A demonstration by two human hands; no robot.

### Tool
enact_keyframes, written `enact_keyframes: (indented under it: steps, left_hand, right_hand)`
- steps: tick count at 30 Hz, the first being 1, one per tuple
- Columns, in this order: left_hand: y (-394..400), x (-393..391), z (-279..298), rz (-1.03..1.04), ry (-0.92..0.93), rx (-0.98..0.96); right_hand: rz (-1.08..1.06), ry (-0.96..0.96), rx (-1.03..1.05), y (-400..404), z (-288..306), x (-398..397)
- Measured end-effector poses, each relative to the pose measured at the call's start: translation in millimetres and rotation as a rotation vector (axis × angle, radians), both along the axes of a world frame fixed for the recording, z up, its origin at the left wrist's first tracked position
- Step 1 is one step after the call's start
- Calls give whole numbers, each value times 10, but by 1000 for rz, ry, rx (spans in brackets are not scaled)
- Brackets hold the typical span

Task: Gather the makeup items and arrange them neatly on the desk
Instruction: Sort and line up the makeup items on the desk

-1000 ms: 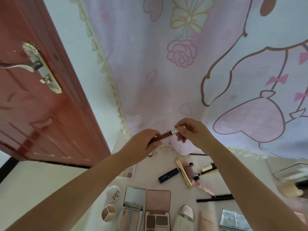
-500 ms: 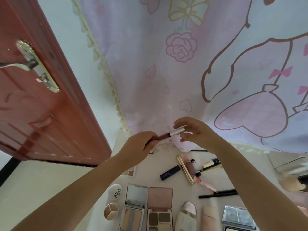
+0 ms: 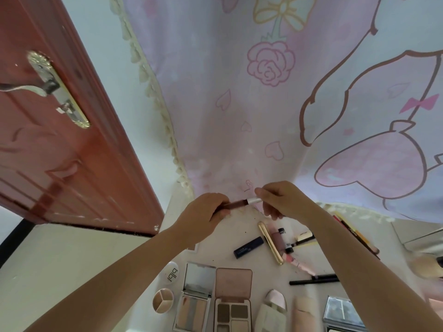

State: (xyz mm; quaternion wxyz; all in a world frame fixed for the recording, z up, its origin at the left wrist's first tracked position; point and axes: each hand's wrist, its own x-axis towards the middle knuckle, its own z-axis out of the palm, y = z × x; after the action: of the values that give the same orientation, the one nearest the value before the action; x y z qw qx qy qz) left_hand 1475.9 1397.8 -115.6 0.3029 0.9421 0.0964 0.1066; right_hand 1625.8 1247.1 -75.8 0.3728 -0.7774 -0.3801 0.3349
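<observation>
Above the far part of the white desk [image 3: 239,238] I hold a slim lip gloss tube [image 3: 237,203] between both hands. My left hand [image 3: 203,215] grips its dark brown body. My right hand [image 3: 282,200] pinches its silver cap [image 3: 254,200]. On the desk below lie a navy tube [image 3: 248,247], a gold tube [image 3: 271,242], a pink-brown bottle [image 3: 279,239], a pink tube [image 3: 298,263] and a black pencil [image 3: 314,279]. Along the near edge stand open palettes [image 3: 195,300] [image 3: 232,300], a round compact [image 3: 163,300] and a mirrored case [image 3: 342,312].
A pink cartoon-print curtain [image 3: 275,104] hangs behind the desk. A red-brown door [image 3: 62,140] with a metal handle [image 3: 36,87] stands open at the left. More pencils [image 3: 354,233] lie at the right, near a blurred beige object [image 3: 426,264].
The view tilted slightly. Both hands kept hold of the lip gloss tube and shifted a little; the silver cap end sits closer against the brown body.
</observation>
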Motion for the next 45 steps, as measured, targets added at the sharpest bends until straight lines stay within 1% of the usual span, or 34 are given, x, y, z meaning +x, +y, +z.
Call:
enact_keyframes:
  steps: [2, 4, 6, 8, 10, 14, 17, 19, 22, 24, 27, 30, 32, 37, 41, 43, 45]
  left_hand:
    - [7, 10, -43, 9, -17, 22]
    - [19, 13, -77, 37, -58, 39]
    - [27, 4, -113, 64, -84, 59]
    - [22, -15, -144, 73, -85, 54]
    - [14, -34, -171, 75, -85, 43]
    - [-8, -73, -276, 92, -70, 43]
    - [-24, -115, -419, 119, 13, 30]
    - [-37, -147, -534, 150, 108, 29]
    - [-52, -202, -718, 236, 277, 67]
    - [-48, -235, -825, 282, 361, 60]
    - [-35, -257, -951, 328, 420, -9]
    - [-43, -274, -1043, 353, 440, -25]
    - [-49, -296, -1085, 385, 449, -32]
    - [28, -331, -1079, 529, 428, -43]
    - [82, -240, -1094, 638, 421, -126]
    - [88, -156, -1127, 644, 482, -105]
    - [66, -56, -1172, 597, 570, -50]
  right_hand:
    - [-8, -71, 32, 10, -31, -3]
    - [-45, -81, 119, 10, -63, 4]
    - [-46, -44, 166, 7, -91, 24]
    - [-20, 42, 165, 22, -125, 48]
    - [-14, 124, 129, 47, -131, 65]
    - [27, 86, 41, 98, -226, 97]
    - [27, 166, 19, 126, -383, 86]
    - [26, 160, -56, 143, -540, 66]
    - [-45, 71, -210, 136, -799, 52]
    - [-47, 55, -281, 98, -958, 28]
    - [40, -96, -383, 36, -1167, -17]
    - [154, -281, -459, 4, -1365, -86]
    - [224, -389, -475, -21, -1480, -132]
    - [362, -573, -465, -102, -1677, -197]
    - [349, -614, -437, -142, -1772, -238]
    - [347, -631, -429, -151, -1786, -245]
    - [337, -634, -432, -154, -1796, -240]
